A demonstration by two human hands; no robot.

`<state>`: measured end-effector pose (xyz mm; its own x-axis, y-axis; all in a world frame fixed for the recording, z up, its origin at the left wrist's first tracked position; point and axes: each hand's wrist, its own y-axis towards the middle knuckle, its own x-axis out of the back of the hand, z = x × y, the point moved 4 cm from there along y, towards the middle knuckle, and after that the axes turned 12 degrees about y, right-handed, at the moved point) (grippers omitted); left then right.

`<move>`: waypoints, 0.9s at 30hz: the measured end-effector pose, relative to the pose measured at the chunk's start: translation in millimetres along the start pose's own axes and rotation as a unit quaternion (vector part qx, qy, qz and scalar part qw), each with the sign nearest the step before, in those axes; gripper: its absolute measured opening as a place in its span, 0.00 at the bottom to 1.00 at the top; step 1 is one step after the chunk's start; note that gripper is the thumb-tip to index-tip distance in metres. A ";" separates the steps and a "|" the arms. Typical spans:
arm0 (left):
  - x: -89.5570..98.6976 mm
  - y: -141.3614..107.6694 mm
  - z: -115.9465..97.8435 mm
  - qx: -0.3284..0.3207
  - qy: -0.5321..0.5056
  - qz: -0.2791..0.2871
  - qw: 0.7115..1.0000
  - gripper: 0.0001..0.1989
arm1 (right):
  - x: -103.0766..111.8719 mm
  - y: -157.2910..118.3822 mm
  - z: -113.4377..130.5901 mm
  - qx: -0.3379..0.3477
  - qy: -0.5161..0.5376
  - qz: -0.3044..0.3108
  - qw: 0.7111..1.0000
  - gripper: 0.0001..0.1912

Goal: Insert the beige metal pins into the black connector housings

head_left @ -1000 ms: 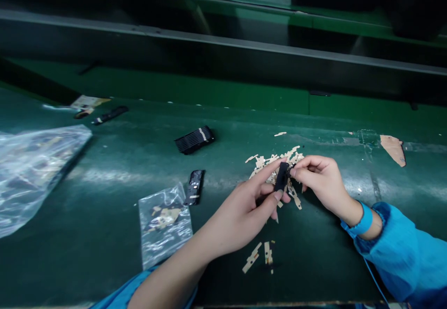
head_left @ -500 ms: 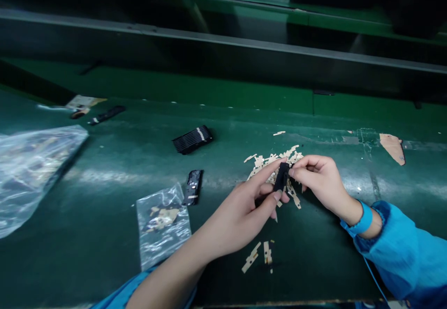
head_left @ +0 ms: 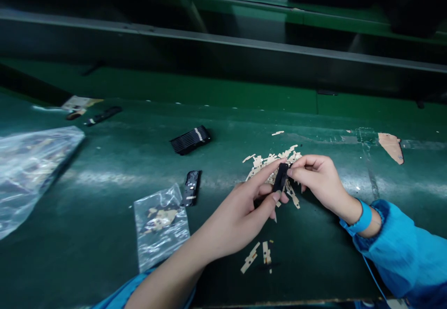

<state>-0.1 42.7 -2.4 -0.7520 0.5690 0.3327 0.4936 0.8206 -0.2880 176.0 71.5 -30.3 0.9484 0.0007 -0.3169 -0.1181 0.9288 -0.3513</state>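
My left hand (head_left: 242, 213) is closed around a small, flat black plastic part (head_left: 280, 176), with the index finger along its top end and the thumb at its lower end. At the part's upper right edge, my right hand (head_left: 319, 178) pinches thumb and forefinger together. Whatever lies between those fingertips is too small to make out. Beneath both hands spreads a pile of thin cream-coloured die-cut pieces (head_left: 260, 162), partly hidden by them. Two more cream strips (head_left: 250, 258) lie nearer the front edge.
Left of my hands are a black part (head_left: 191, 188), a clear bag of cream pieces (head_left: 162, 244) and a stack of black parts (head_left: 188, 141). A larger plastic bag (head_left: 35, 169) lies far left. A brown scrap (head_left: 391, 147) lies right, on the green table (head_left: 87, 248).
The view has shifted very slightly. Both hands keep the same hold at the black plastic part, with hardly any visible movement.
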 end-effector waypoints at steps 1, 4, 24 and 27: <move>0.1 0.2 0.2 0.001 -0.001 0.000 1.000 0.33 | 0.0 -0.1 -0.1 0.000 0.001 0.000 1.000 0.08; 0.3 0.9 0.9 0.001 -0.012 0.004 1.000 0.33 | -0.6 -0.4 0.6 0.003 0.010 0.001 1.000 0.08; -0.5 1.1 2.1 0.020 -0.064 0.008 0.998 0.34 | -2.3 -0.4 3.8 0.011 -0.014 0.019 1.000 0.08; 0.0 1.1 1.8 0.022 -0.062 0.010 0.998 0.35 | -2.7 -1.0 3.5 0.015 -0.016 0.018 1.000 0.08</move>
<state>-0.3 43.5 -4.3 -0.7921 0.5716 0.2141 0.4912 0.8052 -0.3324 174.5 71.9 -26.0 0.9527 0.0454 -0.3006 -0.1436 0.9388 -0.3133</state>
